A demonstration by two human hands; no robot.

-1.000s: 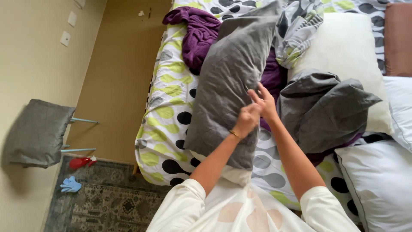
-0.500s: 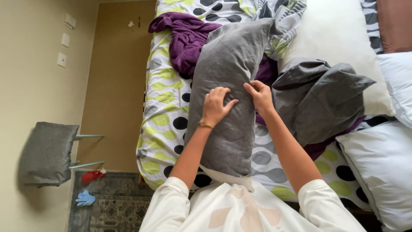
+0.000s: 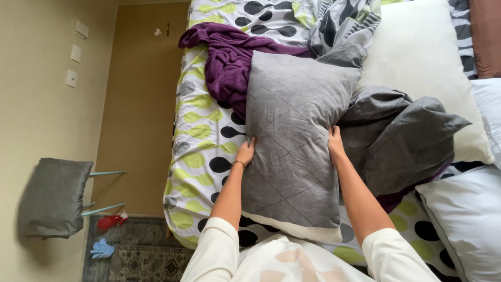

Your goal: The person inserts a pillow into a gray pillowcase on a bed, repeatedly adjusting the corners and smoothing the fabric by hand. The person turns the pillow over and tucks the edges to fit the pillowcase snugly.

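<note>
Left hand: the left hand (image 3: 245,152) sits flat against the left edge of the grey pillow (image 3: 295,141), fingers together and pressed to the fabric — a thin band shows at the wrist.
Right hand: the right hand (image 3: 335,143) is on the opposite edge, fingers curled round the side of the pillow.
Grip: both hands squeeze in from either side, so the pillow is clamped between the two palms rather than pinched in the fingers.
Pillow: it is grey with stitched diagonal lines, lying lengthwise on the bed (image 3: 201,136), its top corner over the purple blanket (image 3: 224,62).
Pillow end: at the near end a strip of white inner pillow (image 3: 292,225) pokes out past the grey cover.
Bed cover: the sheet under it all is white with black and green blobs.
Right of the pillow: a crumpled grey cover (image 3: 402,138) lies just beside the right hand, touching the pillow's edge.
Further right: a big cream pillow (image 3: 422,68) sits behind the crumpled cover, and a white pillow (image 3: 459,219) lies at the near right corner.
Top of the bed: a patterned grey and white duvet (image 3: 342,26) is bunched up above the pillow.
Room side: well apart on the left — a grey chair (image 3: 52,196) by the wall, and a patterned rug (image 3: 141,256) with a small red thing (image 3: 112,222) and a blue thing (image 3: 102,249) on it.
</note>
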